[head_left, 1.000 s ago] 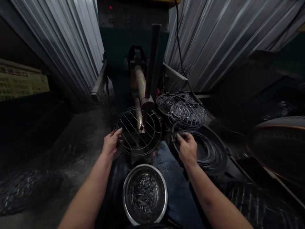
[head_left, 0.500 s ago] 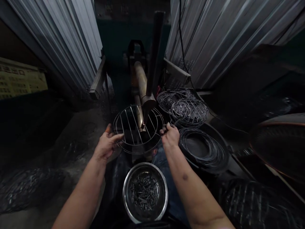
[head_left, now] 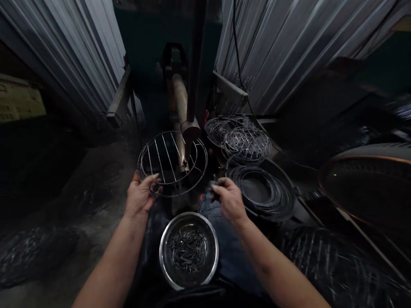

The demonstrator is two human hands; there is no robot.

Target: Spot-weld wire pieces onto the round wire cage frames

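My left hand (head_left: 140,193) grips the near left edge of a round wire rack (head_left: 173,183), thumb on top. The rack has an inner and an outer ring with parallel bars across it, and sits around the end of a spot welder's brass-coloured lower arm (head_left: 179,145). My right hand (head_left: 228,197) is apart from the rack, right of it, with fingers pinched together; a small dark piece seems to stick out, too small to name. Below both hands, a steel bowl (head_left: 163,248) holds several short metal wire pieces (head_left: 189,251).
A dark pan (head_left: 290,201) on the right holds wire rings (head_left: 276,194). Behind it lie finished-looking wire racks (head_left: 247,143) in a pile. The welder's thick upper arm (head_left: 181,100) and a dark vertical bar (head_left: 195,64) stand ahead. A yellow crate (head_left: 21,100) is far left.
My right hand has let go of the rack's right side and drawn back toward me. The rack, held by my left hand, has shifted a little. The camera view has turned slightly.
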